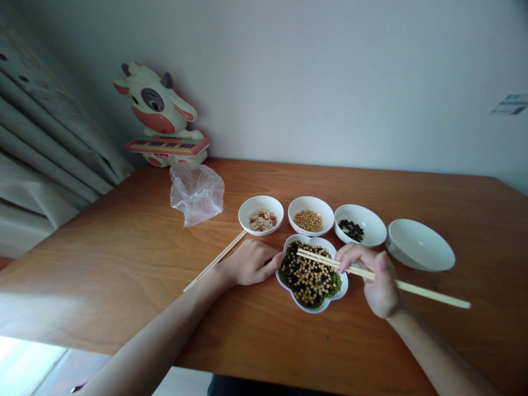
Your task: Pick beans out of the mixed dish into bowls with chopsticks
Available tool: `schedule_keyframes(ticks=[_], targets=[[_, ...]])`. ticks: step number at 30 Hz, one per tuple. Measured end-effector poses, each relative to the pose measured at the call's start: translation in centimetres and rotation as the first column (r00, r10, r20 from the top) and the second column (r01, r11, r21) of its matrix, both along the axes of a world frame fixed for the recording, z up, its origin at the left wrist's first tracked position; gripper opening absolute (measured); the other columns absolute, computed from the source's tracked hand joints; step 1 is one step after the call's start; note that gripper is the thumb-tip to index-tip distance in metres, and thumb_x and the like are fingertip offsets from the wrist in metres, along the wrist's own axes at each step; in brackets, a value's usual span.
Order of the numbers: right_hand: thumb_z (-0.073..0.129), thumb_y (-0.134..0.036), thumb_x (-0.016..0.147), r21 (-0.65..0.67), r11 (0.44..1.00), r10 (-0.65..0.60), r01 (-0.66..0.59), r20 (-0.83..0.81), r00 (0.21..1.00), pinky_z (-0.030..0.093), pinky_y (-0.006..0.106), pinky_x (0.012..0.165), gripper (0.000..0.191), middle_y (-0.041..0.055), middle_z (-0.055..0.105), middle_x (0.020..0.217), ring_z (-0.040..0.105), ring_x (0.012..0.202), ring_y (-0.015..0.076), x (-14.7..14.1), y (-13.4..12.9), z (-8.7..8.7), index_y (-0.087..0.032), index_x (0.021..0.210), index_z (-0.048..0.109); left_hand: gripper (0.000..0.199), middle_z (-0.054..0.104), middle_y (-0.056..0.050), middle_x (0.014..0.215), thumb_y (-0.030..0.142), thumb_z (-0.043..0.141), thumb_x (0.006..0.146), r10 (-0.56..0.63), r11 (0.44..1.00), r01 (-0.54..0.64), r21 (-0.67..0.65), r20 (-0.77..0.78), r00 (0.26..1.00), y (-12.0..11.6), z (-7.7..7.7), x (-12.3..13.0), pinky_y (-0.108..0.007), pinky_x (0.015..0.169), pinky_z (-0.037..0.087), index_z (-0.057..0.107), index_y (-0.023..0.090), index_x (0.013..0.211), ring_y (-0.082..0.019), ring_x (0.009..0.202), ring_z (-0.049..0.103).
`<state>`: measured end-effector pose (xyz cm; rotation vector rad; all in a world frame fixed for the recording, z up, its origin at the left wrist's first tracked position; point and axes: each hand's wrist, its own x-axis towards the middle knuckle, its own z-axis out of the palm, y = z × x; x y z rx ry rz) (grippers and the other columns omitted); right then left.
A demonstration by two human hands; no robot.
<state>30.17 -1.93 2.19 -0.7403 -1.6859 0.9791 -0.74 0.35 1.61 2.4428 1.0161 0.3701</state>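
My right hand (377, 278) is closed around a pair of chopsticks (424, 291). Their tips reach over a flower-shaped dish (313, 309) of mixed beans: yellow, black and small green ones. At the dish's left rim rests my left hand (256, 262), thumb and fingers closed against the edge. Behind the dish stand white bowls in a row. One bowl (260, 201) holds pale flat seeds with some reddish pieces, another bowl (311, 201) yellow beans, and a third bowl (367, 220) a few black beans. The rightmost bowl (421, 242) shows no contents and looks tilted.
Another pair of chopsticks (216, 259) lies on the wooden table (124, 264), left of my left hand. A crumpled clear plastic bag (198, 192) lies further back, before a cow-shaped toy keyboard (165, 118). A curtain (45, 148) hangs at the left; a wall (330, 82) stands behind.
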Motion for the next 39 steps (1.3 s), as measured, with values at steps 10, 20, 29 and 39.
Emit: schedule_keyframes(ticks=[10, 20, 29, 39], targets=[[0.015, -0.07, 0.108, -0.089, 0.987, 0.156, -0.137, 0.258, 0.954, 0.046, 0.041, 0.078, 0.071, 0.0069, 0.068, 0.087, 0.064, 0.083, 0.0259, -1.7, -1.4, -0.8, -0.023, 0.09, 0.066, 0.053, 0.065, -0.003, 0.071, 0.04, 0.033, 0.115, 0.001, 1.0, -0.001, -0.016, 0.032, 0.999, -0.1, 0.2, 0.0, -0.028, 0.062, 0.034, 0.055, 0.017, 0.072, -0.011, 0.058, 0.048], [0.016, -0.069, 0.108, -0.069, 0.988, 0.149, -0.135, 0.282, 0.948, 0.046, 0.041, 0.078, 0.07, 0.0067, 0.07, 0.087, 0.065, 0.083, 0.0257, -2.1, -1.4, -0.8, -0.023, 0.089, 0.066, 0.056, 0.063, -0.003, 0.068, 0.041, 0.029, 0.115, 0.001, 1.0, -0.001, -0.008, 0.005, 1.0, -0.2, 0.6, 0.2, -0.028, 0.063, 0.034, 0.053, 0.017, 0.07, -0.011, 0.057, 0.048], [0.016, -0.063, 0.111, -0.051, 0.989, 0.144, -0.136, 0.271, 0.952, 0.048, 0.041, 0.08, 0.068, 0.0071, 0.07, 0.086, 0.066, 0.084, 0.0256, -2.0, -1.4, -1.1, -0.023, 0.089, 0.067, 0.056, 0.063, -0.003, 0.069, 0.042, 0.03, 0.115, -0.002, 1.0, 0.002, -0.012, 0.009, 1.0, -0.2, 0.5, 0.1, -0.028, 0.062, 0.034, 0.054, 0.017, 0.071, -0.012, 0.057, 0.048], [0.014, -0.068, 0.108, -0.059, 0.991, 0.135, -0.123, 0.288, 0.948, 0.047, 0.041, 0.078, 0.07, 0.0066, 0.07, 0.087, 0.065, 0.084, 0.0262, -2.1, -1.6, -0.9, -0.024, 0.088, 0.064, 0.057, 0.063, -0.003, 0.068, 0.042, 0.029, 0.116, -0.009, 1.0, 0.009, 0.012, 0.001, 1.0, -0.1, 0.0, -0.1, -0.03, 0.062, 0.033, 0.055, 0.017, 0.071, -0.012, 0.056, 0.046]])
